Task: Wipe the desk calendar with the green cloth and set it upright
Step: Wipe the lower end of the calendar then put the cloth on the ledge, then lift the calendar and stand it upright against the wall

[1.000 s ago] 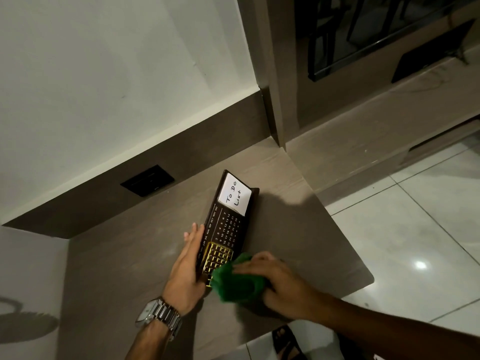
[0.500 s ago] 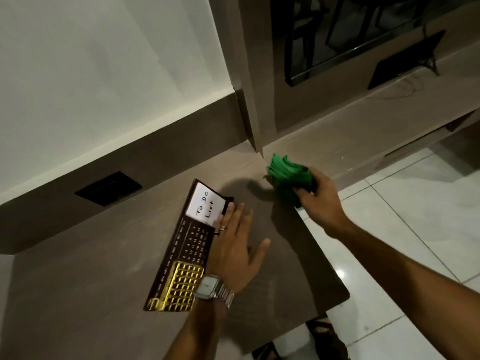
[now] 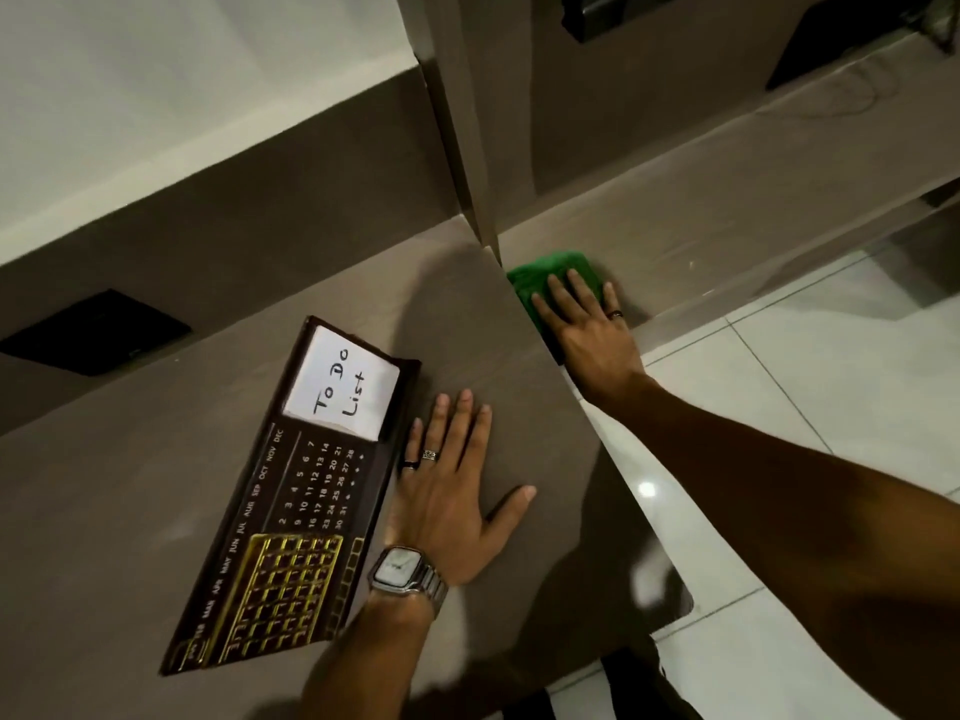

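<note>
The dark brown desk calendar (image 3: 291, 506) lies flat on the desk (image 3: 130, 485), with a white "To Do List" card at its far end and a gold grid near me. My left hand (image 3: 457, 491), with a watch and rings, rests flat on the desk beside the calendar's right edge, fingers spread. The green cloth (image 3: 545, 275) lies on a lower ledge beyond the desk's right edge. My right hand (image 3: 587, 324) lies flat on top of the cloth, fingers extended, not closed around it.
A black wall socket (image 3: 93, 332) sits in the brown back panel at left. A vertical panel (image 3: 457, 122) divides the desk from the lower ledge (image 3: 727, 210). White floor tiles (image 3: 805, 407) lie to the right; a dark shoe shows below the desk edge.
My right hand carried the cloth from the calendar's near end to the ledge on the right and laid it down, flattening on it. My left hand moved to the calendar's right side.
</note>
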### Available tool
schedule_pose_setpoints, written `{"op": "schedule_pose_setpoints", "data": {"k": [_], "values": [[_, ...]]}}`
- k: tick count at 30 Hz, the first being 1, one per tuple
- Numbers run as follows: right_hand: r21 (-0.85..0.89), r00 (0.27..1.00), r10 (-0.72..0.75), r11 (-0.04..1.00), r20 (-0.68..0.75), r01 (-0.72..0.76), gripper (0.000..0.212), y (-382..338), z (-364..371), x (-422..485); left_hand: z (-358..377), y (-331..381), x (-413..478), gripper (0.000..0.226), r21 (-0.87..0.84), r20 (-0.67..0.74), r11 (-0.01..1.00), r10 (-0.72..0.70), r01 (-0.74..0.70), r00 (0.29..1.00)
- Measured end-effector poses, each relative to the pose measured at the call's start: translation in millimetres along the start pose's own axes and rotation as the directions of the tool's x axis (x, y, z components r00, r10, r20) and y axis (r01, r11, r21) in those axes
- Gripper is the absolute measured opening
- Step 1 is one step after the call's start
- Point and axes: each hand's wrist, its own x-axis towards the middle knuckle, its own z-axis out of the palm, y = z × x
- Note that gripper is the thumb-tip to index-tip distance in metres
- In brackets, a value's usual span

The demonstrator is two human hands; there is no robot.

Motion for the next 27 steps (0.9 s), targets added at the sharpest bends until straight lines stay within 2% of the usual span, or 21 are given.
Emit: {"op": "schedule_pose_setpoints", "data": {"k": [4,7,10,12,14,17,19,21,23,25,27], "values": [[0.008,1.000,-0.028,1.000,0.002,0.028,0.086,4,3,-4,-1,0,0,0.088,-0.007,0.025,1.000,-0.002,0.002,1.000],[0.218,0.997,0.019,0.976,-0.074,-0.002,0.075,4,-17,-5,-6,2,0,0.088,-0.005,0.065,1.000,-0.003,0.003,0.998],[0.488,0.956,0.135,0.873,-0.259,0.009,0.057,-16,-42,-16,-17,2,-1,0.085,-0.026,0.095,1.000,0.001,0.001,0.996],[0.605,0.948,0.102,0.789,-0.303,0.108,0.047,-36,-60,-23,-31,1,-1,0.082,-0.025,0.071,1.000,0.020,-0.018,0.997],[0.661,0.950,0.013,0.721,-0.312,0.207,0.044,-61,-79,-30,-54,-3,-3,0.077,0.003,-0.024,0.999,0.042,-0.042,0.999],[0.656,0.935,-0.113,0.685,-0.336,0.318,0.044,-96,-104,-35,-97,-16,-4,0.069,0.035,-0.213,0.999,0.039,-0.032,0.976],[0.629,0.918,-0.197,0.677,-0.345,0.382,0.046,-120,-118,-38,-123,-31,-10,0.066,0.004,-0.278,1.000,-0.006,0.008,0.961],[0.547,0.884,-0.289,0.701,-0.369,0.457,0.054,-143,-127,-39,-137,-49,-22,0.066,-0.022,-0.254,0.998,-0.064,0.061,0.965],[0.419,0.874,-0.340,0.777,-0.348,0.469,0.059,-162,-134,-39,-142,-67,-40,0.066,-0.050,-0.186,0.992,-0.125,0.118,0.975],[0.291,0.896,-0.351,0.858,-0.271,0.424,0.059,-174,-137,-36,-142,-79,-61,0.063,-0.106,-0.128,0.984,-0.155,0.142,0.980],[0.270,0.929,-0.341,0.890,-0.143,0.368,0.056,-179,-140,-31,-140,-89,-81,0.059,-0.183,-0.127,0.972,-0.171,0.147,0.977]]}}
